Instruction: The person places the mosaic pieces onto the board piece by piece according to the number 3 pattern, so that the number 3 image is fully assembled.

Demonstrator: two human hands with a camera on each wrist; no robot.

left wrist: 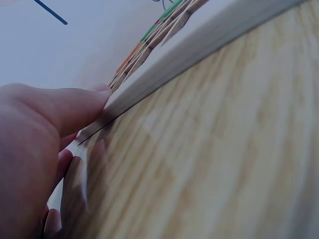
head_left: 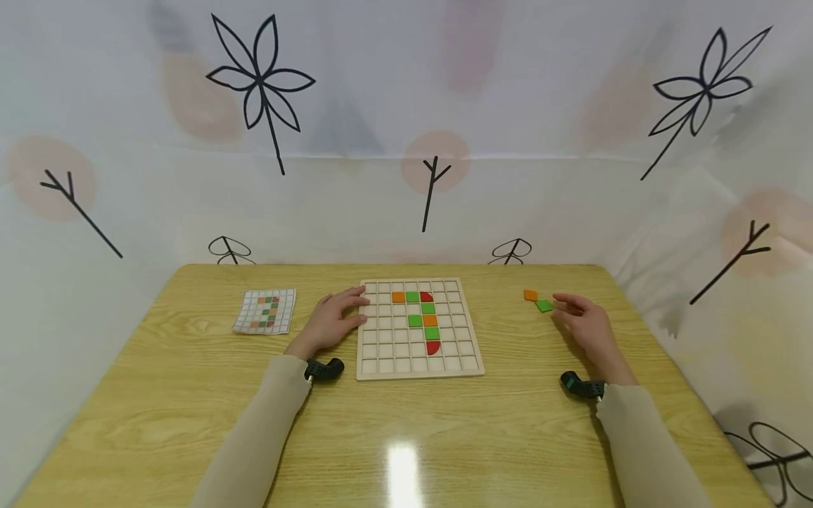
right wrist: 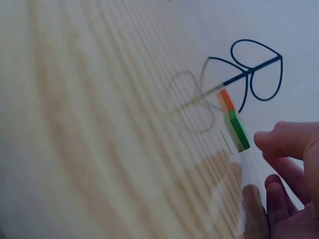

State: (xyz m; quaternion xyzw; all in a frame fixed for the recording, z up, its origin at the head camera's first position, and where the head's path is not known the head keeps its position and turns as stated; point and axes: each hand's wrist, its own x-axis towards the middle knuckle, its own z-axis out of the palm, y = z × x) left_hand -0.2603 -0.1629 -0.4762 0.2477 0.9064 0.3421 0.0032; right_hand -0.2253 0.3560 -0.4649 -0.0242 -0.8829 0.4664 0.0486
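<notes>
A pale wooden grid board (head_left: 387, 367) lies at the table's middle, with orange, green and red tiles set in its cells. My left hand (head_left: 336, 321) rests against the board's left edge (left wrist: 199, 55), fingers lying along the rim. On the right, a loose green tile (head_left: 543, 305) and an orange tile (head_left: 530, 295) lie on the table. My right hand (head_left: 587, 321) sits just right of them, its fingertips (right wrist: 271, 142) at the green tile (right wrist: 239, 130), the orange tile (right wrist: 226, 99) beyond. Nothing is held.
A small pattern card (head_left: 265, 310) with a coloured grid lies left of the board. The wooden table (head_left: 406, 437) is walled by a white sheet printed with plants. Black wrist cameras (head_left: 324, 368) sit on both forearms.
</notes>
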